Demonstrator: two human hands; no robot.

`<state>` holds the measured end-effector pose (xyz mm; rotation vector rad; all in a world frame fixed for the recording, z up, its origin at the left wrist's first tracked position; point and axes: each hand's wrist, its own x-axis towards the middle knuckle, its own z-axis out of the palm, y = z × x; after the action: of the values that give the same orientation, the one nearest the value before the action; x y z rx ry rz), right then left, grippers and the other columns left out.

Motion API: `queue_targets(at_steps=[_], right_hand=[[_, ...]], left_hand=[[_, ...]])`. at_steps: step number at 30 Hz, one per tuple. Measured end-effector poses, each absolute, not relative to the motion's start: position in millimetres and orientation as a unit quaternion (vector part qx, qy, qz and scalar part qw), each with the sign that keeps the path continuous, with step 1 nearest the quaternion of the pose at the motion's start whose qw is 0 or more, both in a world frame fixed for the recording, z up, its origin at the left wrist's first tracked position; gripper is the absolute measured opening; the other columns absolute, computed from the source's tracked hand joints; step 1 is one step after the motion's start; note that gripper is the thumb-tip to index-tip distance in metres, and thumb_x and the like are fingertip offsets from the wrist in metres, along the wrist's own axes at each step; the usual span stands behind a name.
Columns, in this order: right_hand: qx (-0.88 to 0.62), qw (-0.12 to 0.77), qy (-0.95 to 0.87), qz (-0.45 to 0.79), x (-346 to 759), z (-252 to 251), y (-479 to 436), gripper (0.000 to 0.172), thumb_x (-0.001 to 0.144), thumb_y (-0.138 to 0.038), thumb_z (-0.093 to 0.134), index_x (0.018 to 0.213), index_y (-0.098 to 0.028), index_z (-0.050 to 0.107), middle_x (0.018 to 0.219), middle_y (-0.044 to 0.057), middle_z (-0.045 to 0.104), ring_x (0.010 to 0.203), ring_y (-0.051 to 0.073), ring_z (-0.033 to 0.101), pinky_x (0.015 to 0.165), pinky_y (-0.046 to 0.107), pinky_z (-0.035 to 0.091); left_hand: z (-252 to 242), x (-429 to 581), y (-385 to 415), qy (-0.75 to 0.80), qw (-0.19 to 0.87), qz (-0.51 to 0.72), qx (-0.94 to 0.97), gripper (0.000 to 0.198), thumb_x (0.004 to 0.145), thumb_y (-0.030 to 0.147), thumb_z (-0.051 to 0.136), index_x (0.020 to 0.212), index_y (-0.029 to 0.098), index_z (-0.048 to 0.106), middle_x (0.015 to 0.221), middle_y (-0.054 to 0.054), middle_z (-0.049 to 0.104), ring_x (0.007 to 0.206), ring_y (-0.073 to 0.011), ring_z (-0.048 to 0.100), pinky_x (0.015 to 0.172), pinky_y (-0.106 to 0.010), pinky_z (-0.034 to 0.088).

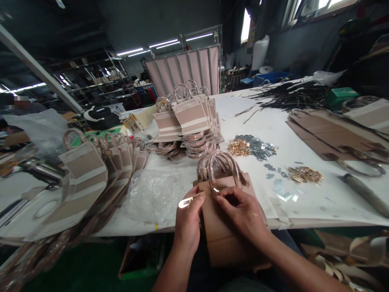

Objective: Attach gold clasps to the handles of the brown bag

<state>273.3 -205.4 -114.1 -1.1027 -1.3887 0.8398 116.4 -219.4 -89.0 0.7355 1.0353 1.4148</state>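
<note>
My left hand (187,219) is closed on a small flat metal tool (189,200) whose shiny tip points left. My right hand (243,213) pinches a small gold metal piece (216,190) against the top of a brown bag panel (221,231). That panel lies at the near table edge and hangs over it toward me. Its looped handles, wrapped in clear plastic (219,166), stand just beyond my fingers. Both hands touch the panel.
Finished beige bags with wrapped handles are stacked at the left (88,174) and at the centre back (190,115). Piles of gold fittings (240,147) and silver plates (258,146) lie right of centre. Flat brown panels (328,136), a clear plastic bag (152,194) and a grey-handled tool (364,192) lie on the white table (304,211). A person sits at far left.
</note>
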Motion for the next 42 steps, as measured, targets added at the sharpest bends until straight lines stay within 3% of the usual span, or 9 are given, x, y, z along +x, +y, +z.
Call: queue_targets(at_steps=[3,6,11,18,22,26,31,37,42], right_hand=[[-0.460,0.559,-0.598,0.344,271,-113,-207,0.013,0.093,-0.038,0.074,0.086,-0.027,0.075,0.082,-0.002,0.075,0.072,0.020,0.068,0.071,0.029,0.056],[-0.456,0.556,-0.614,0.324,269,-114,-208,0.011,0.094,-0.035,0.073,0.086,-0.027,0.074,0.082,-0.003,0.074,0.072,0.019,0.069,0.069,0.028,0.055],[-0.457,0.543,-0.643,0.289,266,-120,-211,0.010,0.098,-0.034,0.070,0.091,-0.028,0.074,0.085,-0.001,0.074,0.073,0.020,0.069,0.069,0.029,0.055],[-0.465,0.551,-0.633,0.283,262,-117,-216,0.006,0.098,-0.033,0.070,0.096,-0.028,0.073,0.091,-0.001,0.076,0.078,0.021,0.072,0.072,0.029,0.057],[-0.456,0.534,-0.655,0.279,265,-111,-219,0.021,0.100,-0.030,0.068,0.121,-0.029,0.072,0.099,0.001,0.077,0.082,0.022,0.073,0.075,0.031,0.058],[-0.444,0.497,-0.697,0.264,270,-106,-218,0.013,0.101,-0.027,0.064,0.112,-0.029,0.072,0.106,0.001,0.077,0.087,0.022,0.074,0.077,0.031,0.058],[-0.448,0.455,-0.727,0.250,274,-103,-218,0.013,0.101,-0.025,0.061,0.110,-0.029,0.070,0.101,0.001,0.077,0.087,0.023,0.073,0.077,0.032,0.057],[-0.443,0.483,-0.725,0.212,269,-108,-217,0.016,0.103,-0.021,0.058,0.113,-0.026,0.069,0.108,0.003,0.076,0.095,0.024,0.073,0.086,0.035,0.057],[-0.462,0.502,-0.683,0.261,269,-109,-214,0.025,0.099,-0.023,0.065,0.124,-0.025,0.067,0.097,-0.001,0.075,0.081,0.019,0.072,0.074,0.029,0.056]], left_hand=[[-91,115,-223,0.418,0.610,0.589,0.326,0.031,0.086,0.034,0.076,0.111,0.016,0.078,0.106,-0.009,0.080,0.097,-0.0247,0.075,0.084,-0.033,0.059],[-100,113,-225,0.474,0.535,0.595,0.368,0.024,0.088,0.036,0.080,0.102,0.017,0.077,0.103,-0.006,0.080,0.095,-0.0220,0.074,0.082,-0.029,0.058],[-104,116,-231,0.526,0.423,0.584,0.451,0.025,0.092,0.040,0.075,0.107,0.020,0.079,0.109,-0.007,0.080,0.105,-0.0240,0.073,0.093,-0.032,0.058],[-92,124,-240,0.521,0.327,0.583,0.531,0.021,0.100,0.037,0.065,0.108,0.023,0.078,0.105,-0.005,0.076,0.096,-0.0214,0.071,0.088,-0.029,0.056],[-91,126,-241,0.520,0.318,0.590,0.530,0.025,0.102,0.041,0.061,0.109,0.023,0.078,0.103,-0.005,0.075,0.098,-0.0214,0.070,0.087,-0.028,0.055],[-95,128,-239,0.530,0.316,0.581,0.530,0.028,0.104,0.043,0.058,0.106,0.024,0.079,0.098,-0.004,0.075,0.093,-0.0201,0.069,0.084,-0.028,0.054],[-106,131,-236,0.552,0.344,0.593,0.474,0.030,0.103,0.045,0.057,0.107,0.023,0.077,0.109,-0.005,0.076,0.105,-0.0231,0.069,0.094,-0.032,0.053],[-106,141,-235,0.559,0.323,0.595,0.479,0.033,0.101,0.049,0.060,0.105,0.022,0.077,0.102,-0.006,0.076,0.094,-0.0206,0.071,0.085,-0.029,0.055],[-109,142,-229,0.536,0.390,0.613,0.430,0.029,0.099,0.047,0.063,0.105,0.022,0.077,0.104,-0.005,0.077,0.100,-0.0206,0.070,0.091,-0.029,0.055]])
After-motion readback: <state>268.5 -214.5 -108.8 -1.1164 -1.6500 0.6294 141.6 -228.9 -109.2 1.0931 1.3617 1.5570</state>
